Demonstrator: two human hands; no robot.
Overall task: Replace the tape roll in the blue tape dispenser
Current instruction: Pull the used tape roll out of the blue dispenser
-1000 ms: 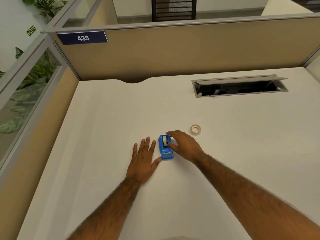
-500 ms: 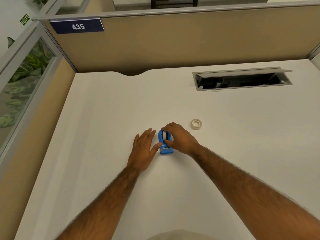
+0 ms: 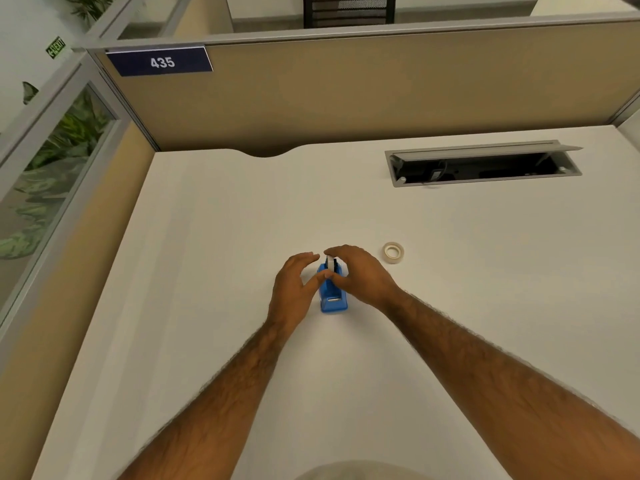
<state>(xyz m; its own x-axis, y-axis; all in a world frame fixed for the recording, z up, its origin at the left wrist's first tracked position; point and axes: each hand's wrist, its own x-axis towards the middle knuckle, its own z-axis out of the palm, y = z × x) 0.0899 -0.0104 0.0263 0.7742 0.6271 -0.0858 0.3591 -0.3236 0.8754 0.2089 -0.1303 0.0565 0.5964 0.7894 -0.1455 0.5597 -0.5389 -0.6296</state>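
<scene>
Fingers [image 3: 334, 253] of the right hand [image 3: 362, 277] curl over the old roll [image 3: 331, 264], seated in the blue plastic tape dispenser [image 3: 332, 294] at frame centre. Left hand [image 3: 292, 285] steadies it, half open. Removal pending; cream replacement tape roll [image 3: 393, 251] waits on the bench [image 3: 207, 237], right of centre.

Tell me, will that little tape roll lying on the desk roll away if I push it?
Probably not: the spare roll lies flat on the desk, so it should slide. It looks small and hollow, so likely light. Stood on edge, it might roll.
</scene>
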